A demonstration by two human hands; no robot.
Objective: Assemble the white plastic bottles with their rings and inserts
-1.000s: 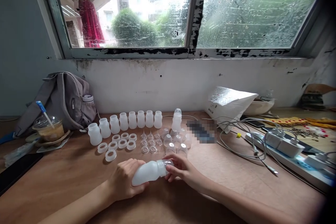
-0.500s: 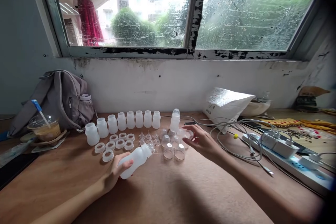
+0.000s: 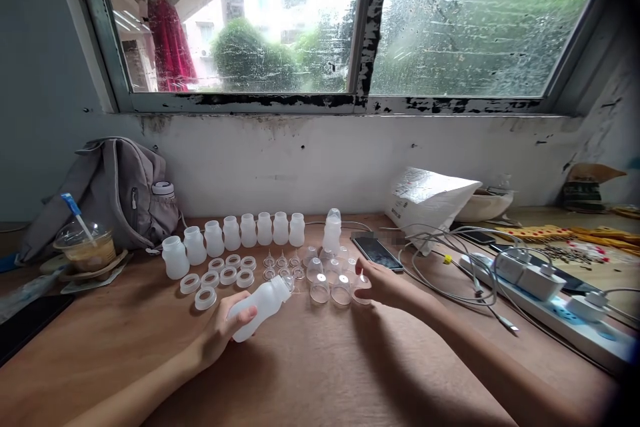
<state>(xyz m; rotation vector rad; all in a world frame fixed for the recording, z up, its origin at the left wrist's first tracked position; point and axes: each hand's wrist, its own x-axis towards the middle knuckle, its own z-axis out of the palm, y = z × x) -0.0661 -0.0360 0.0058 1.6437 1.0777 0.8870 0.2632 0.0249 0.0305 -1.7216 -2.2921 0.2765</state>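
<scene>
My left hand [image 3: 227, 323] is wrapped around a frosted baby bottle [image 3: 257, 313], held tilted above the table with its top toward the right. A clear nipple appears at the bottle's top, partly lost against the nipples behind. At the right, the curled fingers of my right hand [image 3: 383, 283] close around a clear dome cap [image 3: 361, 291] at the end of the front row. More clear dome caps [image 3: 320, 290] stand beside it. Clear nipples [image 3: 283, 263] and white collar rings [image 3: 205, 298] lie on the table to the left. Behind them, open frosted bottles [image 3: 231, 232] form a row.
A capped bottle [image 3: 332, 232] stands behind the dome caps. A phone [image 3: 377, 252], coiled cables [image 3: 440, 280] and a power strip [image 3: 555, 310] lie to the right. At the left are a drink cup [image 3: 87, 247], a backpack [image 3: 120, 193] and a dark flat object [image 3: 30, 327].
My right hand has moved down toward me, from the back caps to the front row, where a third dome cap now shows at its fingers. The left hand barely shifts.
</scene>
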